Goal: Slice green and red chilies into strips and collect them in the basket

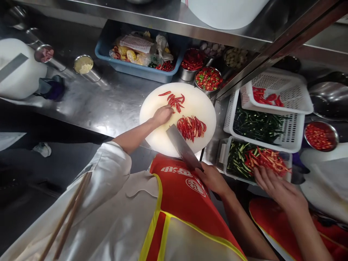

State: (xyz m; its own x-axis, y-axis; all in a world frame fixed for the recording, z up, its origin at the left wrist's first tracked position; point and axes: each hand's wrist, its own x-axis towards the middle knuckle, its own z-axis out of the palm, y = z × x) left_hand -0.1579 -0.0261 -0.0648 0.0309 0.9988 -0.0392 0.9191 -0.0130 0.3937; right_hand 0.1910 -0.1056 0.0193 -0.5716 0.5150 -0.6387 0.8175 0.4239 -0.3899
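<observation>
On a round white cutting board (152, 137) lie whole red chili peppers (178, 102) at the far side and a heap of split red chilies (191, 127) nearer and to the right. My left hand (163, 114) is on the board beside the whole chilies, its fingers curled together, with a bit of red chili showing at the fingertips. My right hand (214, 179) is closed round the handle of a cleaver (183, 146). The cleaver's blade points away over the board's near edge, its tip left of the split chilies. The handle is mostly hidden by my hand.
Behind the board stand a blue bin (141, 72) of food and metal pots of chopped chilies (208, 78). White baskets (293, 136) and a tray of sliced peppers (268, 161) are at right, where another person's hand (282, 192) reaches in. A metal shelf (163, 21) overhangs the back.
</observation>
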